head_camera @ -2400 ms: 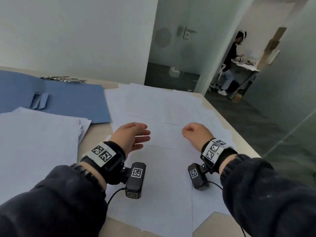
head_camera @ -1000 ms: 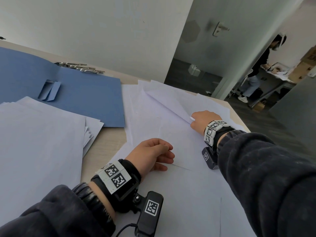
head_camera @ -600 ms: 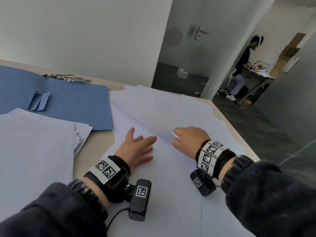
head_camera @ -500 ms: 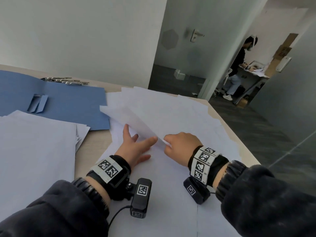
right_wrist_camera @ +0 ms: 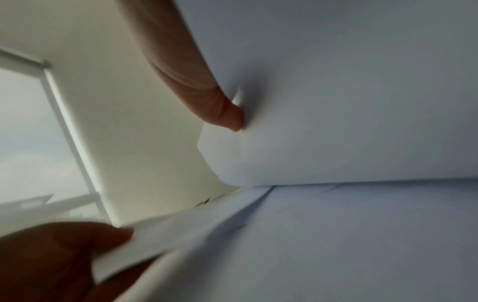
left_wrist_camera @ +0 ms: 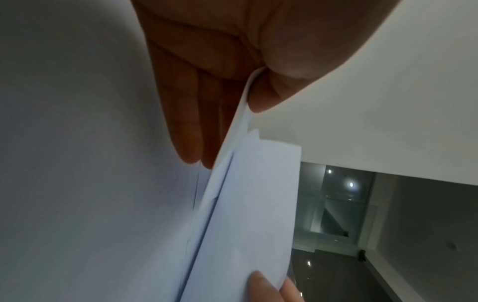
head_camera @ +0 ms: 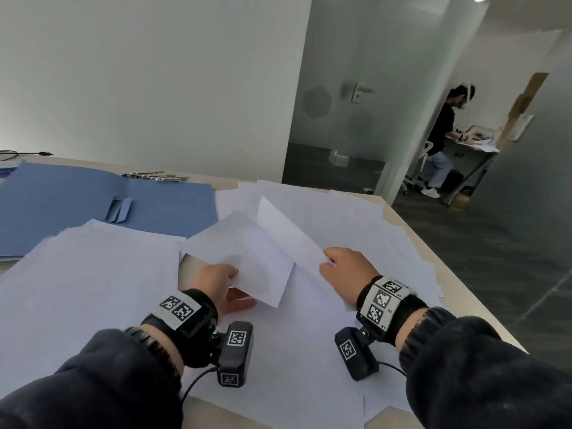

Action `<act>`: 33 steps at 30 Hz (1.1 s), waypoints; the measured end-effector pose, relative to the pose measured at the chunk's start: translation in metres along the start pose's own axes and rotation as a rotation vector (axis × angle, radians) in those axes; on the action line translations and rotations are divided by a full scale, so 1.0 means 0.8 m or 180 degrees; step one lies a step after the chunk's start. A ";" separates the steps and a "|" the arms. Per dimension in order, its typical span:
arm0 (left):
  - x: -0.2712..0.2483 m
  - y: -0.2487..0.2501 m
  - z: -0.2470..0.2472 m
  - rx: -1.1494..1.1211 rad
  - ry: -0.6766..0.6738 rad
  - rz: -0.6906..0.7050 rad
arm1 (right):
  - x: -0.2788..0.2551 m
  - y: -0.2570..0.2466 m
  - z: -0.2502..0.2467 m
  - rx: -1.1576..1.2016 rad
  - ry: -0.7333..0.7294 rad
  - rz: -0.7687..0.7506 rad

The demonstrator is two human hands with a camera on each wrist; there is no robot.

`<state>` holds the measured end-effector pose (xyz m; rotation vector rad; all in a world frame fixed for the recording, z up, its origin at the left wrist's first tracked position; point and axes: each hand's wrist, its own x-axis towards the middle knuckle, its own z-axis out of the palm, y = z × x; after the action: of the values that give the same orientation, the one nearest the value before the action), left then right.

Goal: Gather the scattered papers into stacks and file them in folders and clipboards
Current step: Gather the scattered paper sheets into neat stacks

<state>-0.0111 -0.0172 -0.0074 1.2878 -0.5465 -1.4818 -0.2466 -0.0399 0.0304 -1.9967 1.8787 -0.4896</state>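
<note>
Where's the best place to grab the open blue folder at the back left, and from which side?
Probably the blue folder by its right flap's free right edge, coming from the right, thumb on top. It lies open and flat; the paper stack covers its near edge, and the metal clips lie at its far edge.

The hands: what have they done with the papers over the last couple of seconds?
Both started resting on the spread sheets, holding nothing. The right hand reached out, pinched a sheet and drew it back, lifted. The left hand, flat before, now pinches a second sheet and raises it toward the left stack. The blue folder stayed open, its clips unmoved.
</note>
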 end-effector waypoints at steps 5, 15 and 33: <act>-0.028 -0.013 -0.006 0.0236 -0.0133 -0.0024 | 0.010 -0.011 0.008 0.1451 -0.0134 0.0567; -0.046 -0.035 -0.004 0.0208 -0.1191 0.0123 | -0.014 -0.056 0.041 0.2275 -0.0643 0.0564; -0.006 0.022 -0.029 0.1691 -0.0368 -0.0461 | -0.015 0.071 -0.002 -0.0054 -0.0562 0.0842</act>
<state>0.0163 -0.0129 0.0024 1.6821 -0.9878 -1.5970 -0.2976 -0.0311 0.0044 -1.7040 1.9989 -0.2175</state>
